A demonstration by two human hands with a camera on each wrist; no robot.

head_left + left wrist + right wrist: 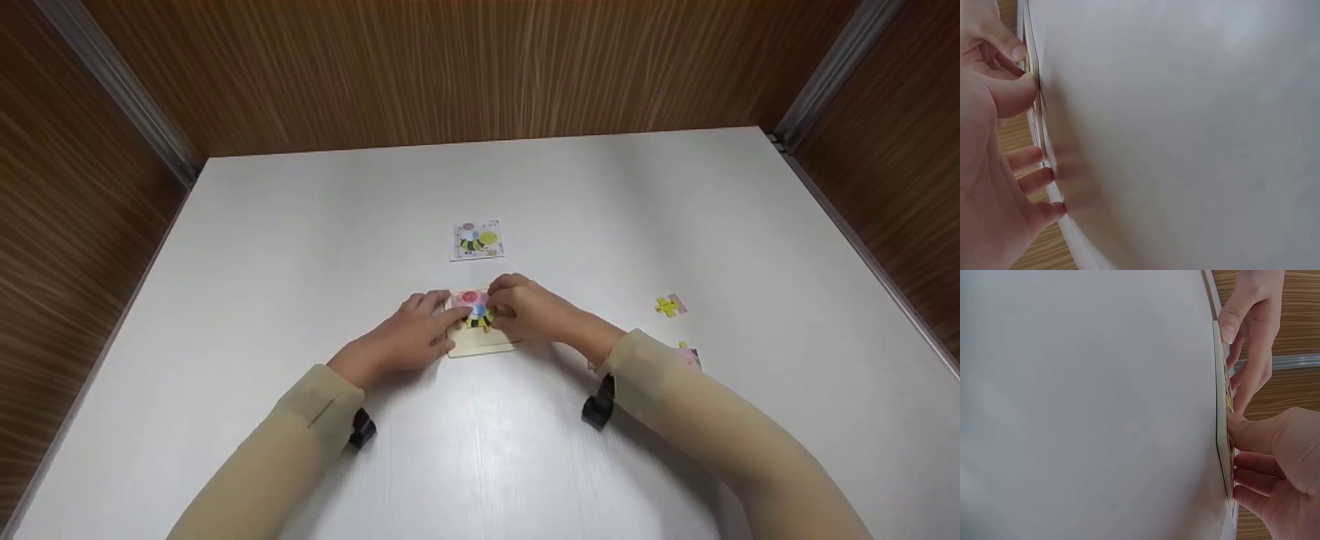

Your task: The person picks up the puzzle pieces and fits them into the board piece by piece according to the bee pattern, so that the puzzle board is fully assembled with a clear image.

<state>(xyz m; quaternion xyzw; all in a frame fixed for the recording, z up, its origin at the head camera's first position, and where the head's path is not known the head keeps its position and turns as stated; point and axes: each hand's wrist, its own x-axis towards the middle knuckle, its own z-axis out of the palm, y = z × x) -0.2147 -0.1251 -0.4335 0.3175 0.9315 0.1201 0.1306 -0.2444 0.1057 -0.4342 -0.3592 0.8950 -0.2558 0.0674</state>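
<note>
A small wooden puzzle board (pixel 480 346) lies on the white table, its upper part filled with pieces of a bee picture (pixel 474 309) and its lower strip bare wood. My left hand (pixel 409 334) rests along the board's left side, with the index finger reaching over the pieces. In the left wrist view the left hand (pixel 994 152) shows fingers mostly extended, some touching the table. My right hand (pixel 529 306) is bent over the board's right side, thumb and fingers pinching at a puzzle piece they largely hide. The right wrist view has the right hand (pixel 1292 461) at the board's top surface.
Behind the board lies a printed bee picture card (pixel 478 241). To the right is a loose yellow and pink puzzle piece (pixel 669 305). Further pink pieces (pixel 690 357) are partly covered by the right sleeve (pixel 660 375). Wood-grain panels (pixel 480 67) enclose the table's back and sides.
</note>
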